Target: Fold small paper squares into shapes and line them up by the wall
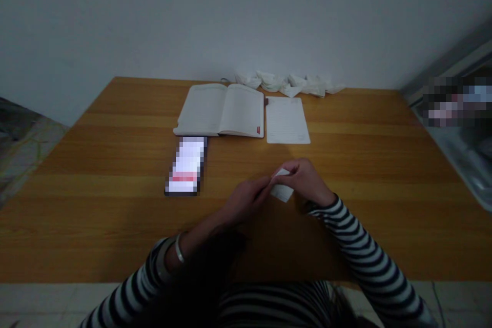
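Note:
A small folded piece of white paper (283, 192) is held between my two hands above the near middle of the table. My right hand (305, 179) pinches its upper part between thumb and fingers. From the left, my left hand (248, 197) reaches in, fingers closed at the paper's left edge, with the fingertips of both hands meeting there. Part of the paper is hidden behind my fingers. Just beyond my hands lies a loose lined sheet (288, 120), flat on the wood.
An open notebook (203, 110) lies left of the loose sheet on the wooden table (365, 164). A phone (186, 166) with its screen lit, blurred over, is in front of it. Crumpled white tissues (272, 82) line the back edge against the wall (246, 20).

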Demonstrator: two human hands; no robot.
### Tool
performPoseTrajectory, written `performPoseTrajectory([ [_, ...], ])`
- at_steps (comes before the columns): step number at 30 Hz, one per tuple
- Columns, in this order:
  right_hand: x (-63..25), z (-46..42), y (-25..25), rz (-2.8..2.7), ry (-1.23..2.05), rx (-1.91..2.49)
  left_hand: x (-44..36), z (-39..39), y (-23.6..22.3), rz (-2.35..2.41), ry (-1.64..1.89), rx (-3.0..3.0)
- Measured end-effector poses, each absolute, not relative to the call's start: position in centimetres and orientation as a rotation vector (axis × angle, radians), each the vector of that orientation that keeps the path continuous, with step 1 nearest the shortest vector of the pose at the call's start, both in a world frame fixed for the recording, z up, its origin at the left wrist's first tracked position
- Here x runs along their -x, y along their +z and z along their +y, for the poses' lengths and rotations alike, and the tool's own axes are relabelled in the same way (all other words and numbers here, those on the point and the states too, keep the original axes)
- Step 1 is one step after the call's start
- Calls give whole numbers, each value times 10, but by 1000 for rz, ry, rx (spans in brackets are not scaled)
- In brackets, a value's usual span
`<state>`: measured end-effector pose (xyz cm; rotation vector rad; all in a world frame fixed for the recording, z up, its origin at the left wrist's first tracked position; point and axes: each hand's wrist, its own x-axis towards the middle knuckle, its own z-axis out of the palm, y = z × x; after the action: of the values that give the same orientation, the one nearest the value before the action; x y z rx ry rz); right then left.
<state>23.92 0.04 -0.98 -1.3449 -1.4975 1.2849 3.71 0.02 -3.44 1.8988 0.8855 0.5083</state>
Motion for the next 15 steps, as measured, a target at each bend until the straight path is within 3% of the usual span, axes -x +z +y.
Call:
performPoseTrajectory([
  [10, -241, 4, -21, -1326, 1421, 1277, -26, 13, -22, 820, 446, -1854],
  [15, -249, 11, -22, -1047, 1320, 1301, -14, 23, -15, 864, 536, -1726],
])
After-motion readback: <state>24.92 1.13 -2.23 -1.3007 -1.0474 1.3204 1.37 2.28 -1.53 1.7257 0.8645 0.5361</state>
